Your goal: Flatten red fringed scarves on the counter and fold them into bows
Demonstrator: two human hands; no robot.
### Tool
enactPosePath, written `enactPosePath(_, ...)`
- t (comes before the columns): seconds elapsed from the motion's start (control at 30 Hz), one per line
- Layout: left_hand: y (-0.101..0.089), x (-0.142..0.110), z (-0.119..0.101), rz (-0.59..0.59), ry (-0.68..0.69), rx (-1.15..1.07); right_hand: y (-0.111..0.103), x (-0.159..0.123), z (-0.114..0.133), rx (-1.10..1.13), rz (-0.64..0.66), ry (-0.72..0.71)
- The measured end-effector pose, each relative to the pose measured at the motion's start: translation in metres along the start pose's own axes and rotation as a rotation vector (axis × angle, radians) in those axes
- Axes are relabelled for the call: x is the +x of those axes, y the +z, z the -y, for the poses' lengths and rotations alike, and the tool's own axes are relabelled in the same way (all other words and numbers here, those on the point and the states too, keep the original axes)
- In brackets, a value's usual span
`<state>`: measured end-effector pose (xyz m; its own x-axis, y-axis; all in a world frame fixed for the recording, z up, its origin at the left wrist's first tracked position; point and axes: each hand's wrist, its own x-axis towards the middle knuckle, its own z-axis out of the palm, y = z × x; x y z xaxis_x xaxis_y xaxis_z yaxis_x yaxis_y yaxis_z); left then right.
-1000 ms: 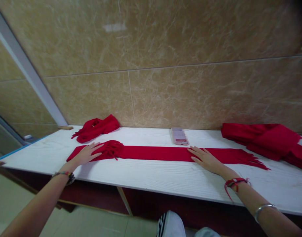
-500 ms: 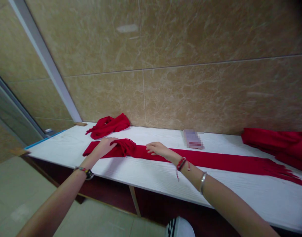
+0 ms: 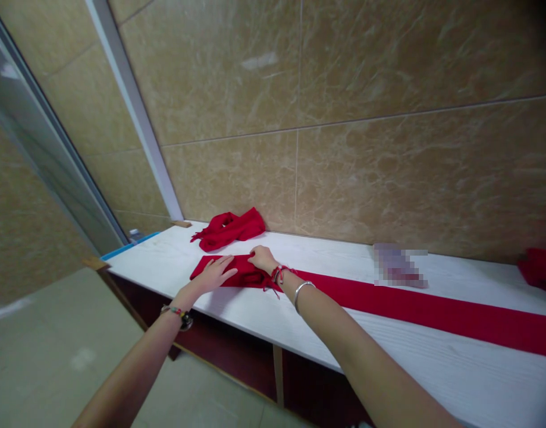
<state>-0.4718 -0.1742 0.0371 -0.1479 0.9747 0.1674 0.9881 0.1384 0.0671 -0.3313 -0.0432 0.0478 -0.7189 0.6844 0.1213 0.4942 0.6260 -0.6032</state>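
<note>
A long red scarf (image 3: pixel 416 309) lies stretched along the white tabletop, its left end folded over on itself. My left hand (image 3: pixel 213 274) rests flat on the folded part with its fingers spread. Just right of it, my right hand (image 3: pixel 261 259) pinches the far edge of the fold between thumb and fingers. The fold looks bunched near my right wrist, and part of it is hidden behind that hand. Behind the fold, apart from both hands, a second red scarf (image 3: pixel 231 230) sits in a loose loop with its fringe to the left.
A blurred-out flat object (image 3: pixel 398 267) lies on the white table (image 3: pixel 478 380) near the tiled wall. More red cloth (image 3: pixel 540 270) is at the far right. A small wood piece (image 3: pixel 181 224) sits in the back left corner; open shelves run below the tabletop.
My right hand has moved left onto the fold and closed on its edge. My left hand has flattened over the cloth. The view has turned left, and the fringe at the fold no longer shows clearly.
</note>
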Motion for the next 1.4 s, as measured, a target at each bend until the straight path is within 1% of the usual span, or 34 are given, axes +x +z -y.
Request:
enactPosePath(0.1,-0.004,-0.001,0.006,-0.03,-0.09,0.042,-0.001,0.001,0.002,-0.036,-0.018,-0.042)
enactPosePath(0.23,-0.005,0.0,0.011,-0.016,-0.121,0.039,-0.007,0.0,0.008,-0.049,-0.034,-0.088)
enactPosePath(0.4,-0.011,-0.001,0.006,-0.037,-0.18,0.019,-0.024,-0.003,0.012,0.013,0.059,-0.105)
enactPosePath(0.5,-0.016,0.001,0.004,-0.065,-0.196,-0.01,-0.041,-0.011,0.012,0.098,0.085,-0.116)
enactPosePath(0.57,-0.021,0.003,0.003,-0.127,-0.178,-0.032,-0.057,-0.019,0.009,0.2,0.071,-0.125)
enactPosePath(0.67,-0.031,0.007,-0.008,-0.249,-0.09,-0.095,-0.091,-0.04,-0.004,0.54,0.051,-0.101)
enactPosePath(0.73,-0.039,0.009,-0.026,-0.27,-0.002,-0.158,-0.121,-0.06,-0.02,0.782,0.06,-0.065)
enactPosePath(0.77,-0.042,0.01,-0.037,-0.251,0.043,-0.185,-0.137,-0.071,-0.03,0.852,0.065,-0.044)
enactPosePath(0.83,-0.044,0.013,-0.065,-0.175,0.125,-0.214,-0.172,-0.098,-0.055,0.917,0.047,0.007)
enactPosePath(0.9,-0.041,0.018,-0.096,-0.084,0.197,-0.202,-0.205,-0.127,-0.084,0.906,0.005,0.058)
enactPosePath(0.97,-0.033,0.027,-0.126,-0.006,0.259,-0.157,-0.235,-0.158,-0.116,0.867,-0.047,0.12)
enactPosePath(1.07,-0.015,0.046,-0.168,0.046,0.305,-0.065,-0.269,-0.204,-0.168,0.791,-0.111,0.224)
enactPosePath(1.13,-0.004,0.059,-0.194,0.047,0.328,-0.026,-0.284,-0.231,-0.203,0.685,-0.133,0.29)
enactPosePath(1.23,0.008,0.075,-0.23,0.071,0.393,-0.001,-0.296,-0.264,-0.248,0.442,-0.198,0.363)
enactPosePath(1.33,0.021,0.086,-0.259,0.138,0.449,0.022,-0.299,-0.283,-0.28,0.273,-0.221,0.378)
enactPosePath(1.4,0.031,0.093,-0.272,0.161,0.488,0.024,-0.3,-0.288,-0.294,0.22,-0.202,0.381)
